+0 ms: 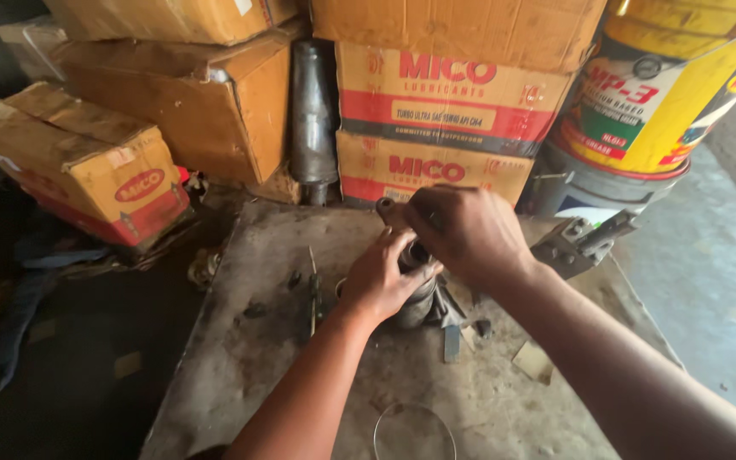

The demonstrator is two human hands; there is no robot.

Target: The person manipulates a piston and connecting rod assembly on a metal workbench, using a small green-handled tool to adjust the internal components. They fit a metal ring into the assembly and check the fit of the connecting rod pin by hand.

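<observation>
Far left there's a tilted yellow-and-red carton [87, 166], with bigger brown cartons [206, 94] stacked behind it. A dark metal cylinder [313, 119] stands upright between those and two red-and-tan cartons [436, 128]. On the grimy worktop [240, 358] a thin screwdriver-like tool [313, 290] lies just left of the hands. The left hand [382, 285] has its fingers wrapped around a short metal cylinder part [416, 307] standing mid-worktop. The right hand [466, 232] sits on top of the same part with fingers curled shut; can't tell what, if anything, they pinch. A wire ring [415, 430] lies near the front edge. Further right is a grey metal bracket [581, 243], then a big yellow bucket [675, 85] sitting on a grey one [589, 183].
</observation>
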